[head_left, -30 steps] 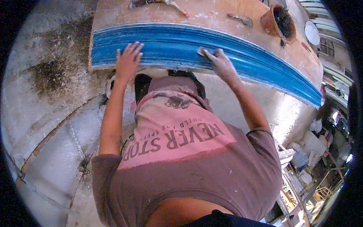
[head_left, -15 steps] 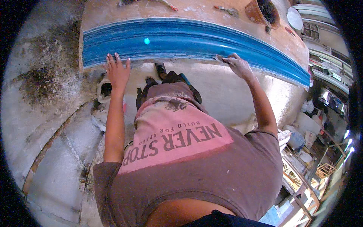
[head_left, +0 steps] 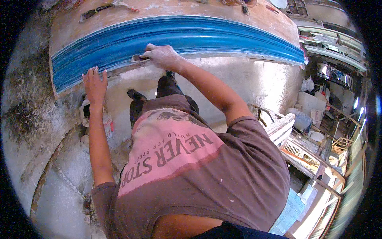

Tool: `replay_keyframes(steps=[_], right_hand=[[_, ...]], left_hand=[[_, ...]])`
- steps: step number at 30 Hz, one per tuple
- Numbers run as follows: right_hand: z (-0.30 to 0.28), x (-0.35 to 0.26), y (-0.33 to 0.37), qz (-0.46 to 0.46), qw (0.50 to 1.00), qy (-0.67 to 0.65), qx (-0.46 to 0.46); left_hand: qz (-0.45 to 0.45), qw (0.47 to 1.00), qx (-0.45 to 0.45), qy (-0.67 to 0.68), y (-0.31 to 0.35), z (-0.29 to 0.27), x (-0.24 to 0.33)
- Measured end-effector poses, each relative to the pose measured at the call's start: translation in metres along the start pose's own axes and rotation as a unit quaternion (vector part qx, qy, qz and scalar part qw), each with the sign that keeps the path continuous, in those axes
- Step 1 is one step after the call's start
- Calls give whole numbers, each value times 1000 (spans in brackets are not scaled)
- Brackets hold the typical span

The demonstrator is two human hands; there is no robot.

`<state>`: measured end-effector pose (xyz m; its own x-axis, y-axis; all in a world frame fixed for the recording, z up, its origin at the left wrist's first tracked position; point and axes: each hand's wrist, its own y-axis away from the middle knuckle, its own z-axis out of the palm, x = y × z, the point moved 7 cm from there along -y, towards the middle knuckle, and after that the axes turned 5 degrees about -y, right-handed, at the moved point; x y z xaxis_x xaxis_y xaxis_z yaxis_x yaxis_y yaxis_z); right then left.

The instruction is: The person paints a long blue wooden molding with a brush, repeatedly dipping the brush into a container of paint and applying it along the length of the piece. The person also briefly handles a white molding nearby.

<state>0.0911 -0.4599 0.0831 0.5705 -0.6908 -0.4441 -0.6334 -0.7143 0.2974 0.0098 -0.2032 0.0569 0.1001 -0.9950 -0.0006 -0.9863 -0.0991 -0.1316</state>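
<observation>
From my remote seat, nearest to me is the wearer's brown shirt (head_left: 238,179) with a pink printed panel on its front. Past it, 2 bare forearms reach out. The left hand (head_left: 95,85) is wide, fingers spread and holding nothing, its fingertips at the near edge of a long blue moulding (head_left: 191,36), close to the left end. The right hand (head_left: 164,57) is closed around a small flat tool (head_left: 137,58), mostly hidden by the fingers, at that same near edge; I cannot tell how firmly it presses. Below the edge I see 1 dark shoe (head_left: 136,95) on the pale floor (head_left: 238,81). The ribbed, glossy moulding lies lengthwise along the near side of a tan table (head_left: 167,9). Beyond it, a dark-headed tool (head_left: 94,13) rests on the tabletop, toward the left. Over to the far right, pale long strips (head_left: 334,55) lie stacked, above a cluttered area with a bluish container (head_left: 299,119).
</observation>
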Motion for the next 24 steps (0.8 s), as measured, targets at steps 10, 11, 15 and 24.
replay_keyframes(steps=[10,11,15,24], right_hand=[[-94,312,275,205,979,16,-6],[-100,355,311,219,975,19,2],[-103,437,370,227,974,-2,16],[-31,302,299,276,918,-194,207]], left_hand=[[38,999,-2,32,-20,-15,171],[55,998,-2,42,-22,-15,194],[119,991,-30,54,-21,-18,290],[248,955,-24,161,-71,-21,416]])
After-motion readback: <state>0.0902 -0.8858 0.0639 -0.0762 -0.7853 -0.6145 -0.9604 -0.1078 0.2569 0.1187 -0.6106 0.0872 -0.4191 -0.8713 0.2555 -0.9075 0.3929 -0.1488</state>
